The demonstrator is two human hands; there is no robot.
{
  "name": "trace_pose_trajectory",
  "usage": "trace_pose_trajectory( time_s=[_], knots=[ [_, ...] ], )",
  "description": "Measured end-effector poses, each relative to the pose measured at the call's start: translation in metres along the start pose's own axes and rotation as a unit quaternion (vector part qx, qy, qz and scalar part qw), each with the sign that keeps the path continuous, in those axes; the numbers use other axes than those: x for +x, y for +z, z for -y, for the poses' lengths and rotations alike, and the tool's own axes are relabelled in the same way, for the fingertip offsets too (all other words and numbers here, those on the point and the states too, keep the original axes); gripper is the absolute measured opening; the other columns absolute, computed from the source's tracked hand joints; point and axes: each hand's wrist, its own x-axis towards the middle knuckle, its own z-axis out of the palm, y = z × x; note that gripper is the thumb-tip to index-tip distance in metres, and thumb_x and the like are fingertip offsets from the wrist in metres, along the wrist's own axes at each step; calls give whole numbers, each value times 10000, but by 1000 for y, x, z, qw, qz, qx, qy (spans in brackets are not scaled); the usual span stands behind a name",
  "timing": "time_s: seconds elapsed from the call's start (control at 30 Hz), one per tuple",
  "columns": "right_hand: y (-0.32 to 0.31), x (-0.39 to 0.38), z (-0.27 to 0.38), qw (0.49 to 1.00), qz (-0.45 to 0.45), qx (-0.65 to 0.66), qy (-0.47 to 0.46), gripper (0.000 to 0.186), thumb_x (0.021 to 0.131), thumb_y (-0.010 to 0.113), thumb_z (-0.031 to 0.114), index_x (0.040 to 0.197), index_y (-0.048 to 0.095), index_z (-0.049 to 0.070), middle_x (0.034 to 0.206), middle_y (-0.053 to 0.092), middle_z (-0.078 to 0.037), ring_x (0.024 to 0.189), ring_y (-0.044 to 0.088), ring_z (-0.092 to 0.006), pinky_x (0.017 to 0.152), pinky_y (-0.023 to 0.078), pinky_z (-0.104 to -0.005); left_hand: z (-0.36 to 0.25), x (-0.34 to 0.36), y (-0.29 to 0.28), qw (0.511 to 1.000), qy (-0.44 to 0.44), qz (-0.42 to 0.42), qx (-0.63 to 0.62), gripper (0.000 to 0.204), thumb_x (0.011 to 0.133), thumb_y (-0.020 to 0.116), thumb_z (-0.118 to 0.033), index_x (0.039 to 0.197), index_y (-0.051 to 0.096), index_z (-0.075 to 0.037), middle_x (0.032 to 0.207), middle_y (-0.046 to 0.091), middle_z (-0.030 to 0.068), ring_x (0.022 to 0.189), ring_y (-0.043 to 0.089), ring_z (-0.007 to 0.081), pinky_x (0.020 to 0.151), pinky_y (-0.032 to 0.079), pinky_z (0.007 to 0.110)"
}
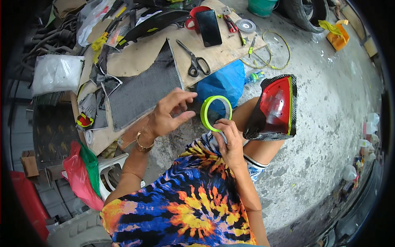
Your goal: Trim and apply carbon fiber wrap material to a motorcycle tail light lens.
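Right grip point(230, 143) pinches the lower rim of the green tape roll point(205, 113), held up just off the bench point(228, 56) edge. Left grip point(169, 114) is open, fingers half curled, nothing in it, near the roll. Containers: clear bag point(57, 74) full of white stuff; red mug point(190, 24) beside the phone point(209, 28), contents hidden; blue bag point(224, 84) below the bench edge, can't see inside; green bucket point(262, 5) cut off by frame.

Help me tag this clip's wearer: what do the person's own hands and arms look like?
The left hand and right hand are ungloved, and no sleeve covers either forearm. The left wears a gold-coloured metal wristband; the right shows none.
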Motion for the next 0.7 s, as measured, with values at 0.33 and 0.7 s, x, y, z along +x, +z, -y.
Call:
trace_pose_trajectory(
  time_s=[0.33,0.7],
  knots=[
    [-4,2,-14,989,91,114,-37,233,875,618,-54,1088,555,15,1173,578,-155,1054,602,-306,896,478,-376,25,10,11,990,26,19,-134,320,860,680,-7,1177,675,-53,1195,631,83,1034,636,181,875,530,299],
    [1,-10,-24,971,128,199,17,208,896,626,-20,1081,541,21,1143,600,-147,1051,605,-302,893,475,-369,13,9,2,992,73,50,-86,238,821,707,18,1054,708,-33,1098,676,94,991,672,224,846,548,326]
  ],
)
